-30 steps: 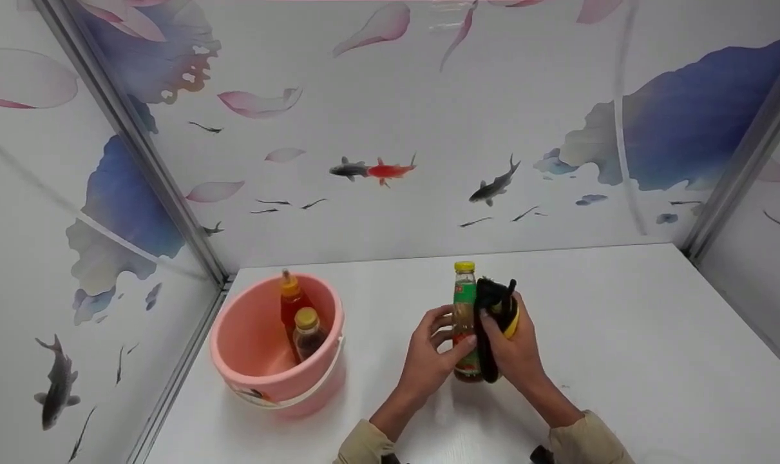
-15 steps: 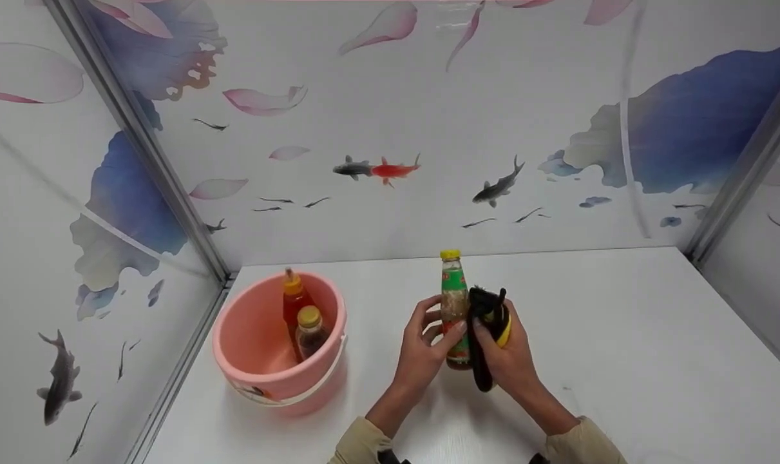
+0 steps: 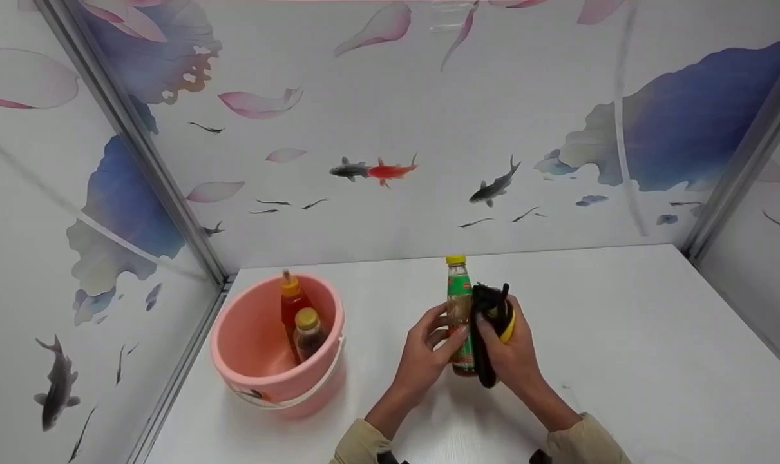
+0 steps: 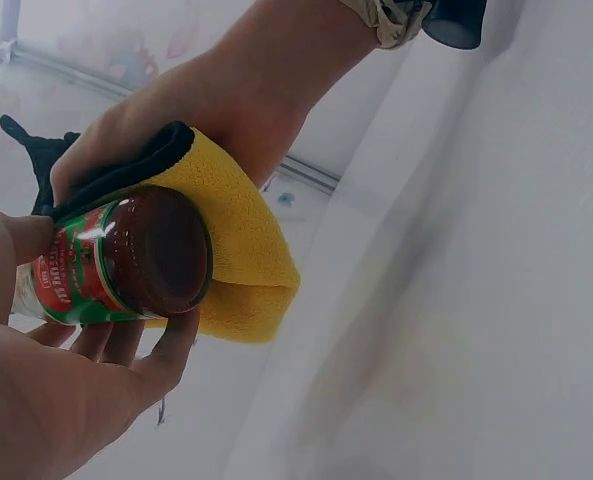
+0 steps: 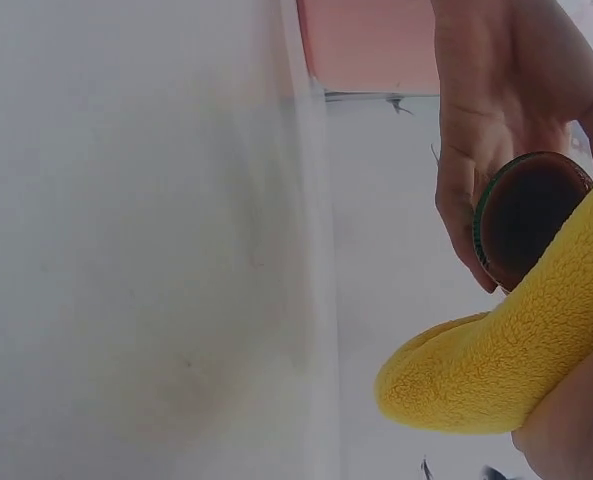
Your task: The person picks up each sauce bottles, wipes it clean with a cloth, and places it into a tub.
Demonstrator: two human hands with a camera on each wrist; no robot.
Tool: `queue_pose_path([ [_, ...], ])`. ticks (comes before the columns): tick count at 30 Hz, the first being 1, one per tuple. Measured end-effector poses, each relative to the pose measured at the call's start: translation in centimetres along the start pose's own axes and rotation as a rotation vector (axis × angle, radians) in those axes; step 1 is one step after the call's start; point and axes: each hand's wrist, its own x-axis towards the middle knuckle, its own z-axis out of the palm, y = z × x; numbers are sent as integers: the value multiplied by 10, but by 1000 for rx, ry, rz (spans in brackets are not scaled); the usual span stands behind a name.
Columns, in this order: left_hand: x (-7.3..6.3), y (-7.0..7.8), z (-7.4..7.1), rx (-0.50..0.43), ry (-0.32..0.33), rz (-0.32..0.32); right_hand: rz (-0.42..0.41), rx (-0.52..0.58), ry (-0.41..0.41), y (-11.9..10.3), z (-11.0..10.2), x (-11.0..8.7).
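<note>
My left hand (image 3: 420, 353) grips a glass sauce bottle (image 3: 459, 296) with a yellow cap and a green and red label. In the left wrist view the base of the bottle (image 4: 161, 250) faces the camera, raised off the table, with fingers and thumb around it. A folded cloth (image 3: 483, 354), black on one side and yellow on the other, is held in my right hand (image 3: 515, 348) and lies against the bottle's right side. The cloth's fluffy yellow side (image 5: 516, 340) shows in the right wrist view, right by the bottle's dark round base (image 5: 531, 215).
A pink bucket (image 3: 248, 322) with a white handle stands on the left of the white table (image 3: 654, 361). Inside it are a red sauce bottle (image 3: 292, 303) with a yellow nozzle and a dark bottle (image 3: 309, 338) with a yellow cap. Printed walls enclose the table.
The bottle shifts a little left and up, then slightly back, still in the left hand. The right hand and cloth move slightly along with it; the bucket stays put.
</note>
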Motion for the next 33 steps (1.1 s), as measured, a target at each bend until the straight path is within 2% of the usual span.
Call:
queue_pose_path([
  [4,-2,2,2,19,-17,-20,3,-9,13,-4,-3,3],
  [9,-3,0,2,49,-57,-10,10,-3,21,-9,-7,6],
  [16,-3,0,1,38,-105,-29,21,-8,20,-8,-10,9],
  [26,-2,0,-1,47,-49,-16,12,11,15,-5,-6,5],
  [33,1,2,-3,-32,19,-6,-5,-2,-2,-2,0,2],
])
